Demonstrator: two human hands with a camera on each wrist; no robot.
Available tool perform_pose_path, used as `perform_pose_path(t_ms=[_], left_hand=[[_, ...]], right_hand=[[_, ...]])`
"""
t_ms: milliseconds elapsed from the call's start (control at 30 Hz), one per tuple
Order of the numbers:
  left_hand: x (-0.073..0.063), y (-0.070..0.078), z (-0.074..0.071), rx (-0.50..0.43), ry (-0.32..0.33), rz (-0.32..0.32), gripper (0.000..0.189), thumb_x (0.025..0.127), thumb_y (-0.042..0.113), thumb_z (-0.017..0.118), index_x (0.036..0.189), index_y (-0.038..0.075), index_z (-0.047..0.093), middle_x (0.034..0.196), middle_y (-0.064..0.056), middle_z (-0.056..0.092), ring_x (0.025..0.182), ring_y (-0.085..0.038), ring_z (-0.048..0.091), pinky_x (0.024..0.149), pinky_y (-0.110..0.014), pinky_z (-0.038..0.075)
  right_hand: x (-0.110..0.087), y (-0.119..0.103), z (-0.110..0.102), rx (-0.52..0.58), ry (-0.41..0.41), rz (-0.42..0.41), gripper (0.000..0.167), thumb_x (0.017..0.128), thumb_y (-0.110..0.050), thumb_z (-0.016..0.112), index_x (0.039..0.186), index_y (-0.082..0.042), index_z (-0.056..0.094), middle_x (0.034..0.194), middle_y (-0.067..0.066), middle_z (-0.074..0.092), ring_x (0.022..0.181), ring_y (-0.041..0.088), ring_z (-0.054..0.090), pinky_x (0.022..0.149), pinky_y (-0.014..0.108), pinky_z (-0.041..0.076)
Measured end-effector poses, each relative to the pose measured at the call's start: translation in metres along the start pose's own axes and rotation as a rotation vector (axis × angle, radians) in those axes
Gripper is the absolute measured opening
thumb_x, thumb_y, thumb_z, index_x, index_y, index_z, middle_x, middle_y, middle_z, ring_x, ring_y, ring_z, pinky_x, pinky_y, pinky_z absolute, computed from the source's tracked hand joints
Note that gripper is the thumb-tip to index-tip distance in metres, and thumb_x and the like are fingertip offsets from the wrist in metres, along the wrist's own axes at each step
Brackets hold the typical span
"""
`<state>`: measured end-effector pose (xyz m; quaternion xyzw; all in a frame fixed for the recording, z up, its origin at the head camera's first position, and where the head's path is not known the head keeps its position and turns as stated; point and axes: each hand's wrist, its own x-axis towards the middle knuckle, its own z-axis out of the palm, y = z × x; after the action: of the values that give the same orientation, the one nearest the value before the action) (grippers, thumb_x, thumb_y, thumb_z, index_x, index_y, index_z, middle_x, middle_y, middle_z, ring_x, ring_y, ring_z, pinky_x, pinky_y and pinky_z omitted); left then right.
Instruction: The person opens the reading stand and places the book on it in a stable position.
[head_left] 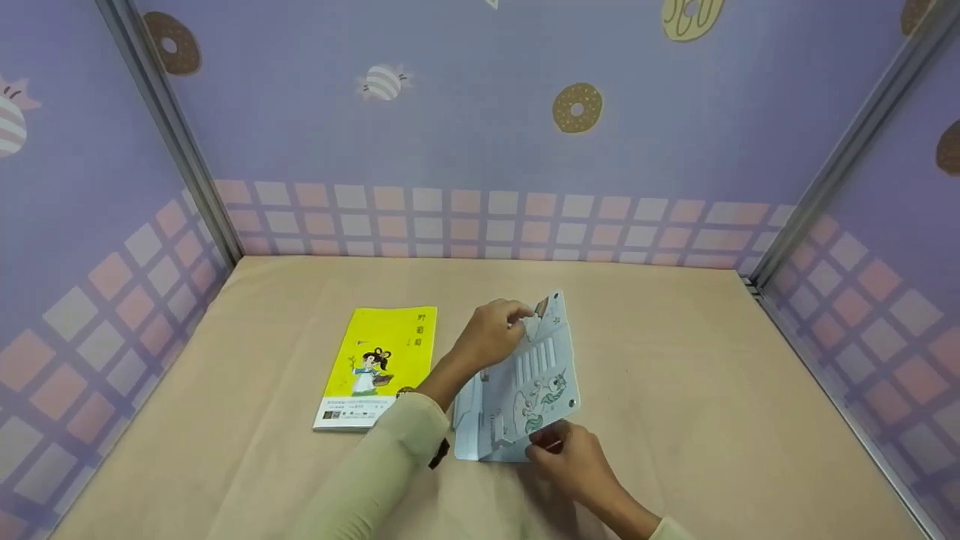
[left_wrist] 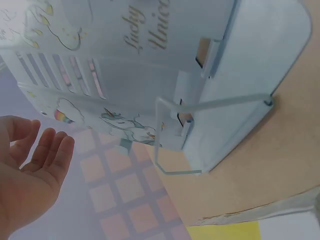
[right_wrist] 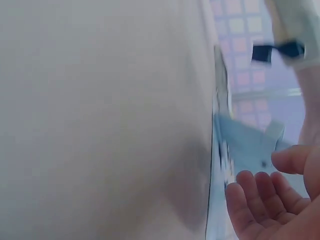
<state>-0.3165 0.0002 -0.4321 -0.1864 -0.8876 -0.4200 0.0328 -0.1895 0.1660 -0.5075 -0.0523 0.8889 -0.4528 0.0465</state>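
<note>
A light blue book stand [head_left: 545, 360] with unicorn drawings and slots stands on the table, its back panel tilted up from the base [head_left: 466, 442]. In the left wrist view, a wire bracket [left_wrist: 220, 103] and small tabs project from the stand [left_wrist: 145, 75]. My left hand [head_left: 491, 330] is by the panel's upper part; its fingers [left_wrist: 60, 150] are loosely bent, with a gap to the panel in the wrist view. Low at the stand's right front, my right hand [head_left: 574, 461] is close to the base, its fingers [right_wrist: 265, 200] relaxed and holding nothing.
Left of the stand lies a yellow picture book [head_left: 386, 352] with a white lower band, partly behind my left forearm. Purple patterned walls [head_left: 480, 112] enclose the beige-covered table [head_left: 675, 337] at the back and both sides.
</note>
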Motion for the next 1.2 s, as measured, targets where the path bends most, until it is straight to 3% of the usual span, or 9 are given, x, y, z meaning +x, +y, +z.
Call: perform_pose_path(t_ms=[200,367,500,600,800,1000,1200], left_hand=[[0.017,0.001,0.008,0.005,-0.032,-0.032,0.036,0.102,0.011,0.049,0.135,0.009,0.064,0.134,-0.011,0.065,0.127,-0.028,0.060,0.108,-0.045,0.049],[0.028,0.001,0.017,0.037,-0.061,-0.010,0.040,0.100,0.005,0.046,0.137,0.006,0.061,0.136,-0.014,0.064,0.132,-0.030,0.057,0.112,-0.044,0.046],[0.034,-0.001,0.020,0.078,-0.081,-0.040,0.046,0.098,0.005,0.044,0.142,0.005,0.056,0.143,-0.014,0.060,0.138,-0.031,0.053,0.116,-0.045,0.042],[0.036,-0.003,0.021,0.095,-0.093,-0.063,0.048,0.097,0.004,0.044,0.145,0.005,0.054,0.145,-0.014,0.058,0.139,-0.031,0.052,0.117,-0.045,0.041],[0.037,-0.008,0.024,0.082,-0.090,-0.060,0.036,0.103,0.007,0.045,0.136,0.007,0.060,0.131,-0.011,0.066,0.116,-0.025,0.061,0.109,-0.043,0.049],[0.036,-0.009,0.024,0.064,-0.100,-0.100,0.040,0.103,0.007,0.046,0.142,0.009,0.055,0.136,-0.011,0.062,0.123,-0.025,0.059,0.113,-0.043,0.046],[0.036,-0.010,0.024,0.050,-0.093,-0.093,0.041,0.102,0.007,0.045,0.142,0.009,0.055,0.135,-0.010,0.062,0.123,-0.025,0.059,0.112,-0.043,0.047]], right_hand=[[-0.008,-0.010,0.012,0.083,-0.027,0.033,0.029,0.086,-0.021,0.073,0.106,0.000,0.067,0.096,0.007,0.071,0.083,0.016,0.065,0.070,0.026,0.056],[-0.009,-0.015,0.019,0.179,-0.007,0.080,0.042,0.091,-0.026,0.071,0.123,0.001,0.063,0.103,0.008,0.070,0.086,0.017,0.064,0.073,0.027,0.057],[-0.009,-0.017,0.024,0.228,0.023,0.086,0.043,0.093,-0.025,0.069,0.126,0.002,0.061,0.104,0.009,0.070,0.084,0.017,0.063,0.071,0.026,0.057],[-0.008,-0.017,0.027,0.244,0.044,0.088,0.043,0.093,-0.024,0.068,0.127,0.002,0.061,0.104,0.009,0.070,0.083,0.016,0.063,0.068,0.025,0.057],[-0.008,-0.017,0.029,0.232,0.058,0.100,0.040,0.094,-0.022,0.067,0.126,0.001,0.061,0.101,0.009,0.069,0.082,0.015,0.063,0.067,0.025,0.057],[-0.008,-0.018,0.029,0.252,0.041,0.107,0.039,0.095,-0.017,0.065,0.129,0.002,0.058,0.105,0.011,0.069,0.083,0.017,0.065,0.068,0.026,0.058],[-0.008,-0.018,0.027,0.270,0.034,0.125,0.042,0.095,-0.015,0.064,0.133,0.000,0.055,0.108,0.012,0.068,0.084,0.021,0.065,0.071,0.030,0.060]])
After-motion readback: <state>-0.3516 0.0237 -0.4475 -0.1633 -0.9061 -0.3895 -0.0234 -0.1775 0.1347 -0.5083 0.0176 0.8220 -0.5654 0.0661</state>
